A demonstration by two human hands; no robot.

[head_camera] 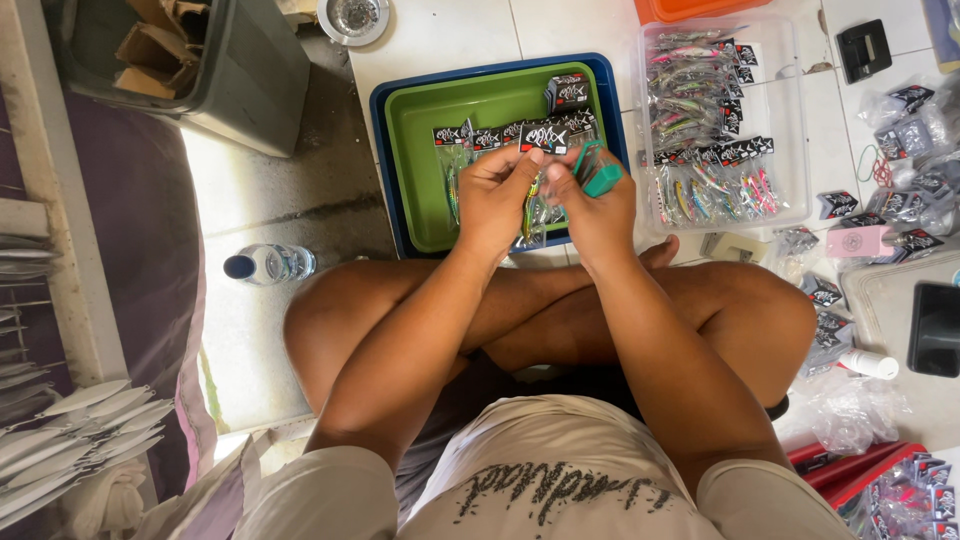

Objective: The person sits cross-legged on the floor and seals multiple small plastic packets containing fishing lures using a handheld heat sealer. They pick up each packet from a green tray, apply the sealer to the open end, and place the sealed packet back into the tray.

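Note:
I sit cross-legged on a tiled floor. My left hand (497, 195) pinches a small clear bag with a black header card (543, 137) that holds a fishing lure. My right hand (597, 212) grips the same bag from the right and also holds a teal stapler (601, 177). Both hands hover above a green tray (417, 150) that sits inside a blue tray (381, 110). Several packed lures with black cards (480, 137) lie in a row in the green tray.
A clear plastic box (790, 110) full of packed lures stands to the right. Loose packets (905, 120), a pink box (858, 241), a black phone (935, 328) and a white tube (868, 363) lie further right. A water bottle (268, 264) lies left; a grey bin (240, 80) stands behind it.

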